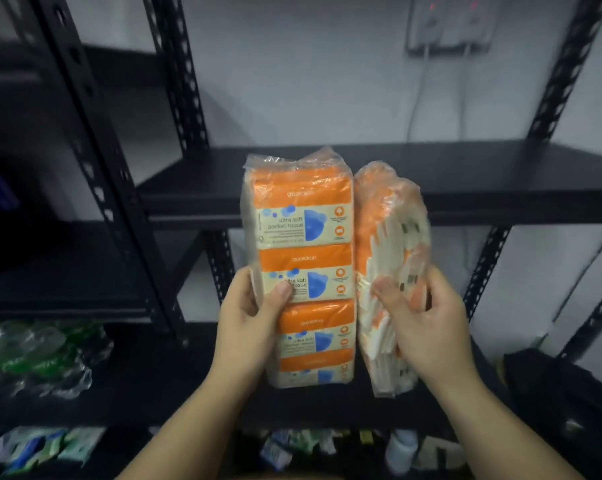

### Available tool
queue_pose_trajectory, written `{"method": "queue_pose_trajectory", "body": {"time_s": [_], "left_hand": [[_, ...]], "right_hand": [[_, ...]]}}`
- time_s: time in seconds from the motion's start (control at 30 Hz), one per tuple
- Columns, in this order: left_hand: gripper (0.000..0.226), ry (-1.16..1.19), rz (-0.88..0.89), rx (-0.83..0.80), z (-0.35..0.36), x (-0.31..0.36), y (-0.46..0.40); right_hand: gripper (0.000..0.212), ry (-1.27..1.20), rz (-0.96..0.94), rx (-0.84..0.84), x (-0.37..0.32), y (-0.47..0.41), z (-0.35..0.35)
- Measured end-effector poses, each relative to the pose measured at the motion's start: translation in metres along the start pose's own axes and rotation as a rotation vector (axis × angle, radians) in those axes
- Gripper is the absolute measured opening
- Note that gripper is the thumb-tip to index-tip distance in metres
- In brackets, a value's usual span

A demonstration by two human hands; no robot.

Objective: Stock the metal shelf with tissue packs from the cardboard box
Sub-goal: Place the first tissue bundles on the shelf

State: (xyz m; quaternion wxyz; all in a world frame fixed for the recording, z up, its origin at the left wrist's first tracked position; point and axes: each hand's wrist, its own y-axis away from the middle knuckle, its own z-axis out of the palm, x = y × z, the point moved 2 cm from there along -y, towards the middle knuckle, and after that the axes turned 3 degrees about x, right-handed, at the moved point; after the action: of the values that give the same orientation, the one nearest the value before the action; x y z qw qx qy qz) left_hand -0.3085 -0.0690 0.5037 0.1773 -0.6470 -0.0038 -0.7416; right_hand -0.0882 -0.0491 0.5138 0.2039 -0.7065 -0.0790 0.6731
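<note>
At centre, before the shelf: two orange tissue packs are held upright, side by side and touching.
Left hand (254, 313): curled round the left pack (303, 237), thumb pressed on its printed face.
Right hand (427, 323): curled round the right pack (389, 244), which is turned edge-on.
Shelf (362, 181): black metal; a bare board is seen behind the packs, toward 12 o'clock.
Bottles (33, 358): wrapped in plastic, on a lower board at 8 o'clock.
Wall socket (452, 26): at 1 o'clock, blurred.
</note>
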Motion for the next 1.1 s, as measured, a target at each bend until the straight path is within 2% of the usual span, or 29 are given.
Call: {"method": "queue_pose_trajectory", "body": {"time_s": [0.13,0.37,0.53,0.67,0.83,1.0,1.1], "left_hand": [[0.038,0.026,0.117,-0.035,0.024,0.051,-0.020],[0.044,-0.013,0.293,-0.061,0.051,0.137,-0.055],[0.031,-0.097,0.416,-0.084,0.066,0.200,-0.097],[0.038,-0.240,0.548,-0.042,0.072,0.234,-0.136],[0.046,-0.471,0.628,-0.001,0.061,0.235,-0.180],[0.053,-0.767,0.650,-0.016,0.042,0.203,-0.217],[0.062,-0.999,0.695,-0.082,0.035,0.184,-0.234]], "right_hand": [[0.059,0.001,-0.120,0.069,-0.046,-0.024,-0.007],[0.052,0.026,-0.335,0.154,-0.125,-0.069,-0.014],[0.052,0.137,-0.473,0.221,-0.167,-0.120,-0.026],[0.058,0.325,-0.559,0.254,-0.185,-0.168,-0.043],[0.077,0.613,-0.560,0.207,-0.171,-0.212,-0.062],[0.078,1.002,-0.494,0.110,-0.130,-0.237,-0.075],[0.076,1.143,-0.432,0.023,-0.103,-0.243,-0.079]]}}
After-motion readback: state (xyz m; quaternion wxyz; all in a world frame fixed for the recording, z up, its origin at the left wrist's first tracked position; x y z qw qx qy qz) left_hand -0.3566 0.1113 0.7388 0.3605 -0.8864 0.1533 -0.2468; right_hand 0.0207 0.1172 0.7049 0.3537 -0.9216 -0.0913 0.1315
